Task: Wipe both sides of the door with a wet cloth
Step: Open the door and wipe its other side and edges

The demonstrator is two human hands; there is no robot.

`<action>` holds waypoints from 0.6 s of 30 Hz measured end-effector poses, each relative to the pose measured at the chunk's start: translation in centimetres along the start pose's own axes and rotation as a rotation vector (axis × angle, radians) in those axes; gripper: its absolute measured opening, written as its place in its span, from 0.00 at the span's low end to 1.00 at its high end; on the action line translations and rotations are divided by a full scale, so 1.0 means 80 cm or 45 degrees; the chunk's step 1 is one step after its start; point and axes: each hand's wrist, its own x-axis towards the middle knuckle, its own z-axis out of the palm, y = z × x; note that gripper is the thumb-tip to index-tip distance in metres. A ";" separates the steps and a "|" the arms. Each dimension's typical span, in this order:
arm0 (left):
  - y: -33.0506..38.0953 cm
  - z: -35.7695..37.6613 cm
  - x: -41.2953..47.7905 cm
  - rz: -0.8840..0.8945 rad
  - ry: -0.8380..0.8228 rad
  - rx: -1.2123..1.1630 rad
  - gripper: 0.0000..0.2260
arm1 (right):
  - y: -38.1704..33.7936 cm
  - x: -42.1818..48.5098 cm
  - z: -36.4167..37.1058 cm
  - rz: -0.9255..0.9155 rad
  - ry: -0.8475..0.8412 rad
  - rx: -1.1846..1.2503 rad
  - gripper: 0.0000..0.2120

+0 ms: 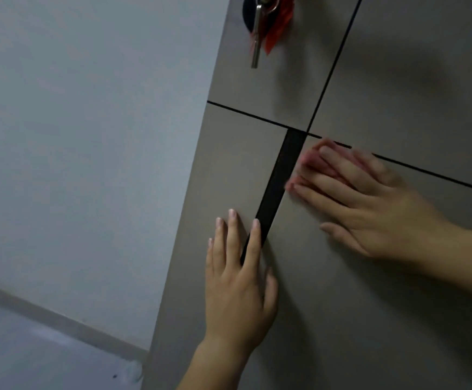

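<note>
A grey-brown door (369, 291) with thin black grooves and a wide black strip (280, 178) fills the right of the head view. My left hand (237, 280) lies flat on the door, fingers straight, its index finger over the strip's lower end. My right hand (369, 201) presses a pink cloth (306, 164) flat against the door just right of the strip, below the horizontal groove. Only the cloth's edge shows past the fingertips. The right hand is blurred.
A key (256, 38) with a red tag (278, 26) hangs from the lock at the top of the door. The pale grey wall (88, 136) lies left of the door edge, with a skirting board (60, 319) and floor at lower left.
</note>
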 end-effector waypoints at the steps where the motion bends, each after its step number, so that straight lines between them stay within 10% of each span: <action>1: -0.004 -0.001 -0.001 0.009 -0.004 -0.009 0.33 | 0.000 -0.003 0.000 -0.006 -0.009 0.015 0.31; 8: -0.014 0.004 -0.009 0.024 -0.008 -0.017 0.35 | -0.036 0.183 -0.010 -0.110 0.020 -0.004 0.32; 18: -0.025 0.020 -0.023 0.013 0.018 0.041 0.36 | -0.019 0.052 0.000 -0.247 -0.029 0.046 0.29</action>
